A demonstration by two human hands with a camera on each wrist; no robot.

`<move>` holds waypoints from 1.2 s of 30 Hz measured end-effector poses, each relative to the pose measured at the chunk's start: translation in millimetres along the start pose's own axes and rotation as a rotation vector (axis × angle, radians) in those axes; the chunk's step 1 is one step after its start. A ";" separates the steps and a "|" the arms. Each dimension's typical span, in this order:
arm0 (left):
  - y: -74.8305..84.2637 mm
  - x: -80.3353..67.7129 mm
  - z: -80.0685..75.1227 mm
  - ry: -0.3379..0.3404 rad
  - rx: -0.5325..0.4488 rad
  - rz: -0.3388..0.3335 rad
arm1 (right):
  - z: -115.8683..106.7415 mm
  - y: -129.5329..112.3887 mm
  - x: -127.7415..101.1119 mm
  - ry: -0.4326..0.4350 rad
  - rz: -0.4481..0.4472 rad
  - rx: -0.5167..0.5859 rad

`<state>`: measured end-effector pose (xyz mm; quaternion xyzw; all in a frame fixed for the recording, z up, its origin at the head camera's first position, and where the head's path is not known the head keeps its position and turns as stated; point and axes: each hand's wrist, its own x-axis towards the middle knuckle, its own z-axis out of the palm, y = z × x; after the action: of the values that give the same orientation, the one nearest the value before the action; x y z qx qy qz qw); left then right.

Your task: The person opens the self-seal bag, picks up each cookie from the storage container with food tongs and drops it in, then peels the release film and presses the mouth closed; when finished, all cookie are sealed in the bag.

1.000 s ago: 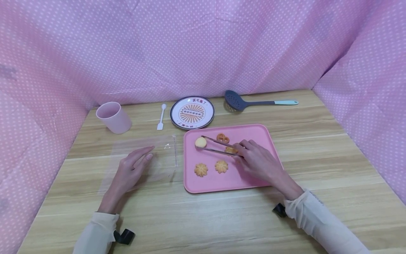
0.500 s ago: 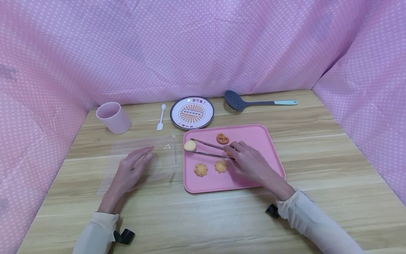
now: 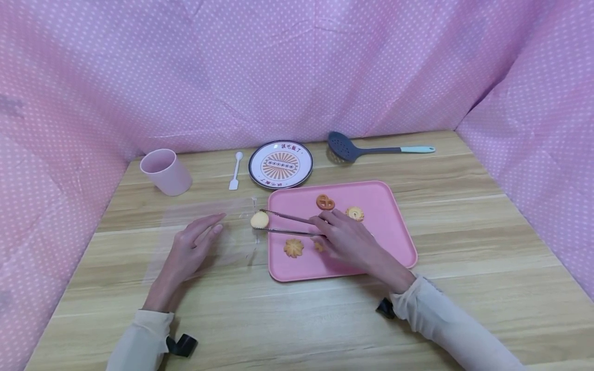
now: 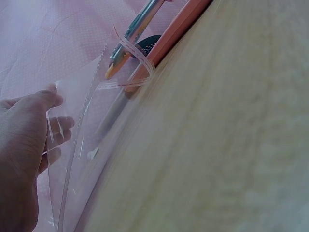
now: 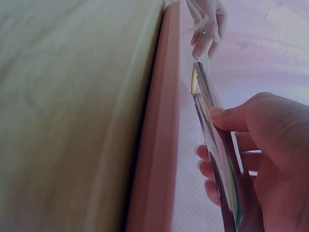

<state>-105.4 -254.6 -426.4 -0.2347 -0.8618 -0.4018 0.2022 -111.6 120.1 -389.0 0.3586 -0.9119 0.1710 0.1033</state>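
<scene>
- Leftward since half a second ago: tongs (image 5: 226, 150) and round biscuit (image 3: 260, 220) have travelled past the edge of the pink tray (image 3: 278, 270) to the mouth of the clear bag (image 3: 236, 237). I can't tell whether the biscuit is inside it.
- Closest, my right hand (image 3: 345, 245) grips the tongs, thumb one side, fingers the other; my left hand (image 3: 195, 245) touches the film, though I can't tell if it pinches.
- To do this well, I'd squeeze gently so nothing crumbles, and keep the film lifted off the tips.
- On the tray: a flower biscuit (image 3: 294, 248), another (image 3: 318, 247) mostly hidden by my right hand, a swirl biscuit (image 3: 355, 214) and, farther, a pretzel biscuit (image 3: 325, 202).
- Farthest: the pink cup (image 3: 172, 176), its bottom out of sight, and the plate (image 3: 280, 165), printed face up.
</scene>
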 end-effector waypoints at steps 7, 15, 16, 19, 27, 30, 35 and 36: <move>1.9 1.1 -0.9 0.009 -0.019 0.008 | 5.5 -10.1 7.2 -0.033 -0.020 0.007; 2.6 0.7 -1.5 0.014 -0.022 0.009 | 9.4 -24.7 16.0 -0.101 -0.005 -0.001; 2.8 0.7 -1.5 0.013 -0.022 0.008 | 10.2 -25.9 16.9 -0.101 -0.008 -0.006; 3.1 1.0 -1.5 0.014 -0.023 0.010 | 13.4 -29.1 19.8 -0.099 -0.020 -0.013; 2.3 1.4 0.1 0.027 -0.027 0.027 | 20.2 -38.5 28.6 -0.108 -0.050 -0.041; 2.9 1.1 -0.3 0.024 -0.029 0.019 | 22.1 -41.5 31.7 -0.108 -0.056 -0.049; 3.0 1.6 0.2 0.031 -0.032 0.026 | 24.2 -47.3 38.0 -0.111 -0.077 -0.075; 2.9 1.7 0.3 0.034 -0.032 0.029 | 24.5 -48.9 39.4 -0.113 -0.082 -0.081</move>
<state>-105.2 -252.3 -424.0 -0.2437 -0.8482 -0.4162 0.2188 -107.9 52.8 -387.6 0.4001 -0.9070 0.1090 0.0731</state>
